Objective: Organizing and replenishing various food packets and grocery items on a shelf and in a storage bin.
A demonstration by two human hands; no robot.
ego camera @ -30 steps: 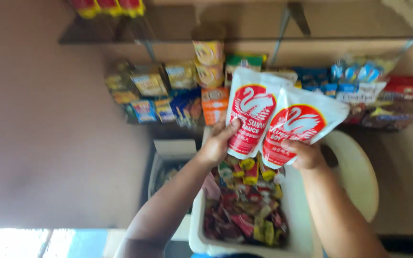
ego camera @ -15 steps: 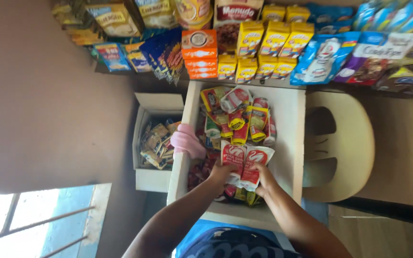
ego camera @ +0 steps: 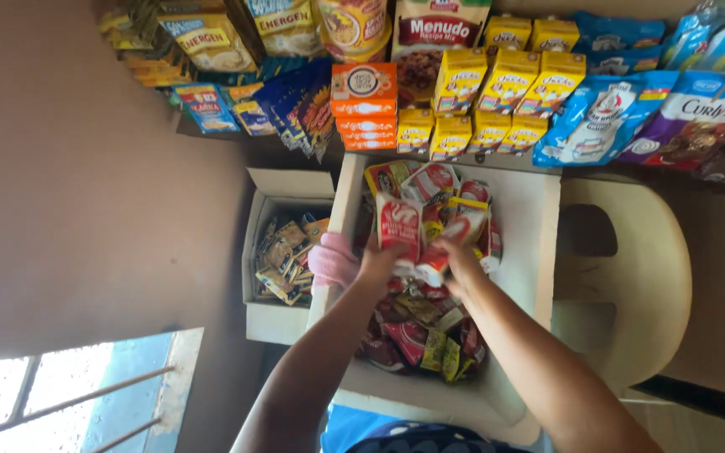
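Your left hand (ego camera: 379,262) holds a red-and-white pouch (ego camera: 399,228) upright over the white bin (ego camera: 539,226); your right hand (ego camera: 461,256) grips a second pouch (ego camera: 455,239) beside it. Keep both flat-faced, and stand them among the sachets (ego camera: 417,331) without crushing those.

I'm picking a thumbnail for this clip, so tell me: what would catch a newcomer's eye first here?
First, the two hands at centre: the left hand grips a red-and-white pouch, and the right hand holds another pouch beside it, over a white bin full of colourful sachets. Next, the yellow boxes on the shelf above, then the smaller carton of packets left of the bin.
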